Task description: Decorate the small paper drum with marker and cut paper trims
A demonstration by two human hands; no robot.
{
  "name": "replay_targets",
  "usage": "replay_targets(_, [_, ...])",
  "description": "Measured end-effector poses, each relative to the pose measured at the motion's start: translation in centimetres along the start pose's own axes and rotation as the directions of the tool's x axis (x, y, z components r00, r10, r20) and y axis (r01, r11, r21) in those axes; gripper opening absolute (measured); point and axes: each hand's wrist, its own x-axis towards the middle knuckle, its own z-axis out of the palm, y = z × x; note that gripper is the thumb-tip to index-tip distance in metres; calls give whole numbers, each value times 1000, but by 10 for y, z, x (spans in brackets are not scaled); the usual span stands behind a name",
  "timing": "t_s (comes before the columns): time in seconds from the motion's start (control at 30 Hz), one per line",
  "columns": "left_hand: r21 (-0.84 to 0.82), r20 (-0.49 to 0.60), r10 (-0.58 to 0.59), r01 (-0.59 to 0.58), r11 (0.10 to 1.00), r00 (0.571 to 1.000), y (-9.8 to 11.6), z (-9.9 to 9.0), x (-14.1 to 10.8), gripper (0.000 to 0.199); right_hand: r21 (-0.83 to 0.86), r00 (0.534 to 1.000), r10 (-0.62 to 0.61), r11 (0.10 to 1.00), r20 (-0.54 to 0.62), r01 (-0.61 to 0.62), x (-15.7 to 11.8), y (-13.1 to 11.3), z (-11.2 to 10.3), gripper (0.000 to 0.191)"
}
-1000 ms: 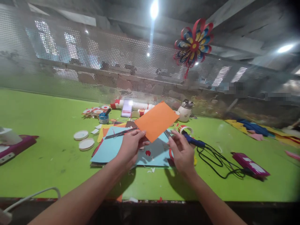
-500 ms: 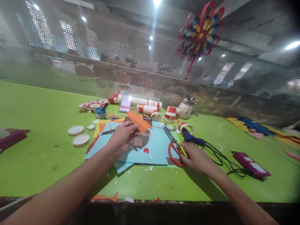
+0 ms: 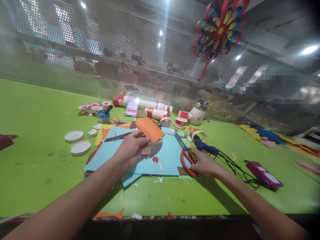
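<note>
Looks forward and down from the head, close above and behind the hands, across the desk toward perforated screening.

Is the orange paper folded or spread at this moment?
Spread: the orange paper shows one broad face with no visible fold, pinched near its lower edge by the left hand.

Has both bare forearms stretched out front, kinda angled inward, pinches with the left hand, and holds the right hand palm-down, knuckles bent.
</note>
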Motion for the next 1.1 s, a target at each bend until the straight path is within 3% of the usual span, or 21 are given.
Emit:
replay_targets(0.2, [-25, -45, -6, 5, 1000, 999, 2, 1, 0, 19, 208, 991, 25, 978, -128, 3, 0, 7, -2, 69])
replay_targets(0.4, [-61, -61, 36, -40, 997, 998, 4, -1, 2, 17, 486, 987, -57, 865, -152, 125, -33, 8, -24, 52])
replay_targets(0.5, [-78, -79, 41, -47, 996, 996, 8, 0, 5, 18, 678, 974, -177, 700, -141, 225, -52, 2, -35, 27])
replay_targets(0.57, [-93, -92, 47, -56, 994, 995, 14, 5, 7, 18, 797, 965, -235, 559, -114, 230, -62, -7, -35, 19])
replay_targets(0.67, [-130, -98, 95, -107, 986, 991, 27, 16, 10, 17, 925, 950, -307, 344, -53, 163, -74, -25, -22, 25])
replay_targets(0.73, [-164, -113, 149, -166, 972, 982, 36, 25, 10, 16, 977, 930, -367, 203, 12, 68, -81, -35, -5, 15])
replay_targets(0.77, [-180, -120, 174, -194, 964, 977, 39, 29, 9, 15, 984, 930, -361, 181, 64, 2, -83, -39, 4, 16])
replay_targets(0.8, [-195, -127, 196, -218, 956, 972, 42, 32, 8, 16, 981, 929, -359, 194, 90, -20, -84, -43, 12, 25])
replay_targets(0.87, [-213, -129, 221, -245, 946, 967, 45, 35, 5, 17, 943, 937, -328, 332, 118, -3, -83, -48, 26, 39])
replay_targets(0.97, [-219, -118, 227, -249, 943, 967, 41, 34, 1, 17, 840, 939, -339, 492, -57, 229, -83, -55, 32, 47])
replay_targets(1.1, [-218, -112, 208, -229, 949, 972, 34, 33, -4, 18, 732, 914, -357, 568, -191, 375, -85, -66, 25, 44])
